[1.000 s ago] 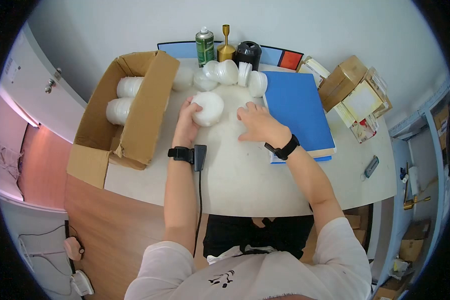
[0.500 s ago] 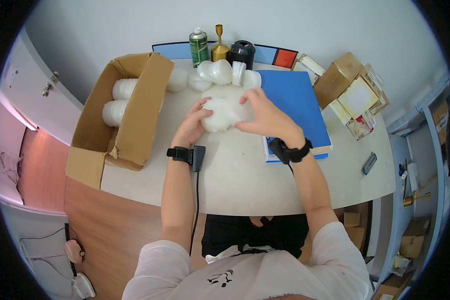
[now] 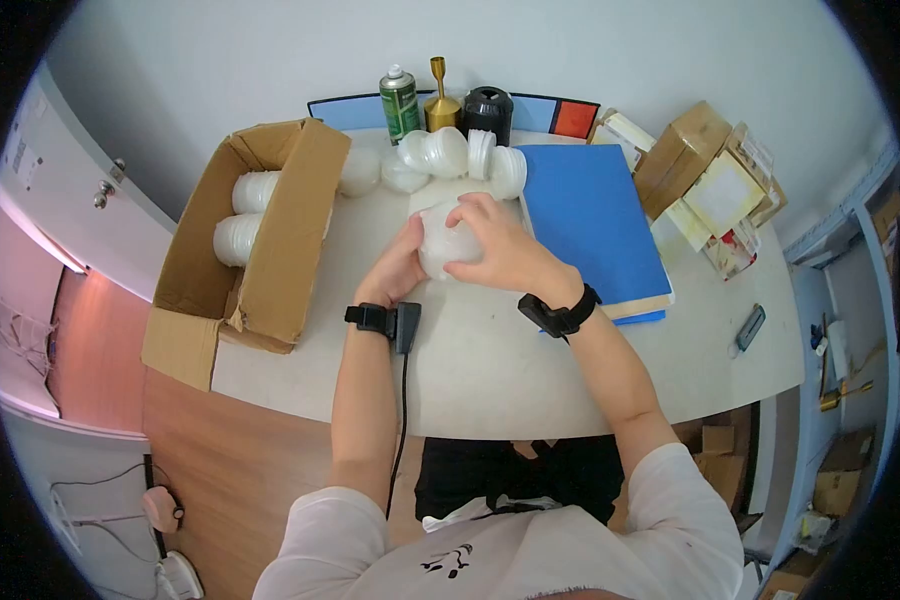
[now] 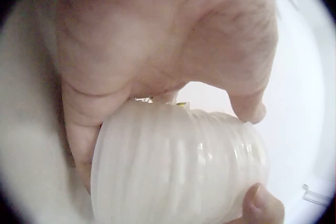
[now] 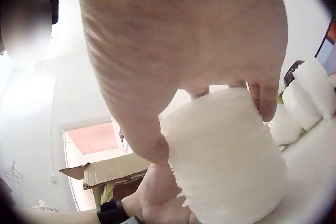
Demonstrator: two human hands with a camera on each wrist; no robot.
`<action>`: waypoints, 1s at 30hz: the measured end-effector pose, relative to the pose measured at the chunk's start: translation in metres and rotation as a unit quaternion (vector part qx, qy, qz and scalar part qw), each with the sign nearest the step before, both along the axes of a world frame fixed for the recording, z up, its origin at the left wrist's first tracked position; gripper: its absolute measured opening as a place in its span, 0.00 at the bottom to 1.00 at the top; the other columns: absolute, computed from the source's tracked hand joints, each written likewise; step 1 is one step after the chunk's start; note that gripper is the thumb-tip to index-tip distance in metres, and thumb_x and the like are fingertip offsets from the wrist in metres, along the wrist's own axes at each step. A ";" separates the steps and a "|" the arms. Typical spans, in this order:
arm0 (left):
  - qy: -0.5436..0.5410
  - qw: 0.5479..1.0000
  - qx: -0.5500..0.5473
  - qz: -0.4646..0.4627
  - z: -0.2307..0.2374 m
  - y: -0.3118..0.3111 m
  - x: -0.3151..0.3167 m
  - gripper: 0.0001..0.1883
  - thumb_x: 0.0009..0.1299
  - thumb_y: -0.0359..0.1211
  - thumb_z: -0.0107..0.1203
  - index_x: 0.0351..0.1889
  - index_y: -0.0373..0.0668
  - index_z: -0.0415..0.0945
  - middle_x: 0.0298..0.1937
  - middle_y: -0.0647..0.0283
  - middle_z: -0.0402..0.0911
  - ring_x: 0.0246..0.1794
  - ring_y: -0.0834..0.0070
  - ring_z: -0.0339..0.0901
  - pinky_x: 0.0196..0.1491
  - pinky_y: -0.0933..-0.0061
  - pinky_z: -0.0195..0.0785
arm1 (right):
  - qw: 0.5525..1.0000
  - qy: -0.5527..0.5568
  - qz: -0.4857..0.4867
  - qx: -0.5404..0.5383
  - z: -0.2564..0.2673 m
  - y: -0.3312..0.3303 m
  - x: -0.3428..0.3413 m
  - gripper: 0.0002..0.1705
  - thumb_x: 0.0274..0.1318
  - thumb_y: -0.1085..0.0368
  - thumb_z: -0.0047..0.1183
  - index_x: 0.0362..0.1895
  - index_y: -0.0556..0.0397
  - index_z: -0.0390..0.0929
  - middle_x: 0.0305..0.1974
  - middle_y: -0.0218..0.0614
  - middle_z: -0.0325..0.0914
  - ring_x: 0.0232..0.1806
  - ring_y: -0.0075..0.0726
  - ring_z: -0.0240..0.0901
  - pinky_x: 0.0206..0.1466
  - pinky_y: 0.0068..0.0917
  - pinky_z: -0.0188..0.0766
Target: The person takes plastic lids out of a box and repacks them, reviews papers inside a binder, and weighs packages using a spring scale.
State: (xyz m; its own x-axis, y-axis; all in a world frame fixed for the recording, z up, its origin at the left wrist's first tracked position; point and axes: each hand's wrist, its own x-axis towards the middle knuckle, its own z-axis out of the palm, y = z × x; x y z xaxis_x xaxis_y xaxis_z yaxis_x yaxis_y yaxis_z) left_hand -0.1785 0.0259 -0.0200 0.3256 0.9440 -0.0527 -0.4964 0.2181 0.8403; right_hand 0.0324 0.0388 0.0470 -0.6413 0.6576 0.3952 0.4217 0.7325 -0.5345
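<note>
A stack of translucent white round lids or dishes (image 3: 448,245) is held between both hands above the table. My left hand (image 3: 398,265) grips its left side; in the left wrist view the fingers and thumb of that hand (image 4: 163,40) span the ribbed stack (image 4: 178,166). From the right, my right hand (image 3: 505,250) curls its fingers and thumb round the stack. The right wrist view has that hand (image 5: 194,50) over one end of the stack (image 5: 226,161), thumb on one side and fingers on the other.
A cardboard box (image 3: 290,240) with similar stacks (image 3: 238,240) stands at the left. More stacks (image 3: 435,152) lie at the back, before a green spray can (image 3: 399,105), a gold holder (image 3: 441,110) and a black container (image 3: 488,115). At the right are a blue folder (image 3: 595,225) and small boxes (image 3: 682,160).
The right hand has moved left from the table's middle onto the stack and grips it. The left hand has shifted slightly right with the stack, which has turned.
</note>
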 end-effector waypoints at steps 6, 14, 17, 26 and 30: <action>0.190 0.980 0.058 0.015 -0.009 0.004 -0.007 0.30 0.69 0.37 0.60 0.69 0.47 0.64 0.56 0.65 0.74 0.54 0.75 0.72 0.55 0.69 0.68 | 0.996 -0.010 0.053 -0.074 -0.002 0.001 0.009 0.35 0.44 0.53 0.70 0.54 0.53 0.69 0.62 0.54 0.61 0.65 0.64 0.61 0.68 0.45 0.63; 0.142 0.989 0.035 0.005 0.019 -0.008 0.000 0.31 0.65 0.33 0.62 0.66 0.45 0.65 0.57 0.64 0.74 0.59 0.73 0.72 0.63 0.68 0.64 | 0.995 -0.077 -0.026 -0.055 0.023 0.039 0.024 0.36 0.51 0.49 0.68 0.59 0.52 0.69 0.64 0.55 0.63 0.68 0.61 0.61 0.70 0.43 0.62; 0.126 0.992 0.028 0.011 0.019 -0.009 0.001 0.31 0.65 0.33 0.62 0.67 0.43 0.64 0.58 0.63 0.74 0.61 0.71 0.71 0.66 0.67 0.63 | 0.981 -0.054 -0.185 -0.009 0.017 0.082 0.022 0.38 0.50 0.47 0.68 0.59 0.56 0.71 0.61 0.58 0.68 0.64 0.66 0.66 0.66 0.48 0.67; 0.114 0.992 0.049 0.036 0.014 -0.007 0.002 0.37 0.66 0.38 0.67 0.70 0.43 0.62 0.61 0.61 0.74 0.63 0.70 0.71 0.67 0.66 0.62 | 0.951 0.017 -0.292 -0.102 -0.004 0.118 0.042 0.34 0.49 0.57 0.61 0.58 0.62 0.72 0.53 0.56 0.79 0.56 0.62 0.77 0.59 0.49 0.73; 0.138 0.989 0.036 0.035 0.014 -0.007 0.005 0.39 0.65 0.38 0.68 0.72 0.41 0.60 0.63 0.60 0.73 0.64 0.70 0.71 0.68 0.67 0.60 | 0.952 0.130 -0.236 -0.144 0.004 0.101 0.056 0.33 0.52 0.60 0.57 0.61 0.62 0.71 0.50 0.51 0.80 0.49 0.50 0.81 0.53 0.40 0.77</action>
State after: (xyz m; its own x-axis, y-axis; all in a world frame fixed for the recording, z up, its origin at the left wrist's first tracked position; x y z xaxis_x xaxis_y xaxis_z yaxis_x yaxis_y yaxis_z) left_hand -0.1732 0.0190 -0.0065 0.2422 0.9682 -0.0634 -0.2568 0.1269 0.9581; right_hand 0.0889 0.1396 0.0507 -0.1531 0.9532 0.2607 0.4940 0.3022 -0.8152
